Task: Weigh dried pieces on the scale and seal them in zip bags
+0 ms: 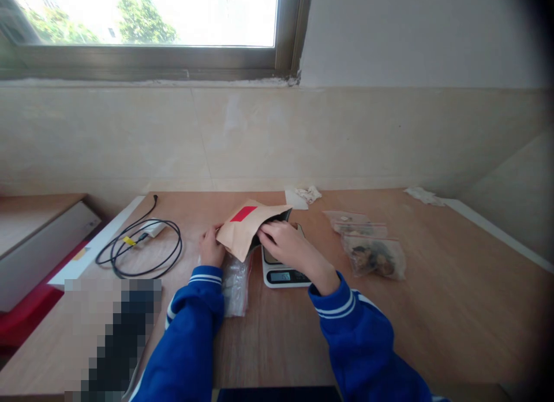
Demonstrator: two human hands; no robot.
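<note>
A brown paper pouch with a red label lies tilted above the wooden table, its dark mouth open toward the right. My left hand grips the pouch's lower left edge. My right hand holds the pouch at its mouth, fingers reaching into the opening. Just below that hand sits a small white digital scale with a lit display. Both sleeves are blue with white stripes.
A clear plastic bag lies under my left wrist. Two clear zip bags with dark contents rest right of the scale. A coiled black cable lies at left. Crumpled paper sits near the wall.
</note>
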